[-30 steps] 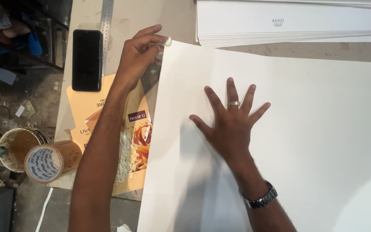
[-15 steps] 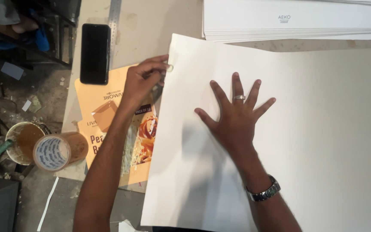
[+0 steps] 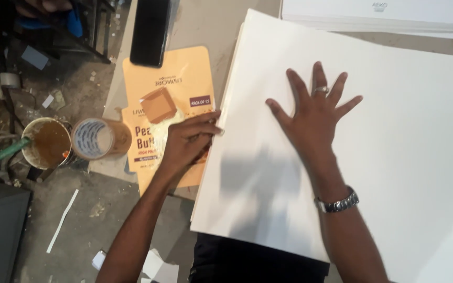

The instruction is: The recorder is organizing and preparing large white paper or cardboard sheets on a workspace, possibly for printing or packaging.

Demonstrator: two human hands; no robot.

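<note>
A large white sheet of card (image 3: 394, 173) lies on the table and fills the right of the head view. My right hand (image 3: 314, 116) rests flat on it with fingers spread, a ring on one finger and a metal watch (image 3: 336, 203) on the wrist. My left hand (image 3: 189, 139) pinches the sheet's left edge about halfway down, fingers closed on the stacked edges. Under that hand lies an orange flattened printed carton (image 3: 158, 89).
A black phone (image 3: 150, 32) lies at the table's far left. A roll of brown tape (image 3: 99, 138) and a tin of brown glue (image 3: 47, 142) sit at the left edge. A stack of white sheets (image 3: 384, 15) lies at the back. The littered floor (image 3: 53, 89) is on the left.
My left hand has slid down the sheet's left edge from its top corner to about the middle. My right hand stays flat on the sheet.
</note>
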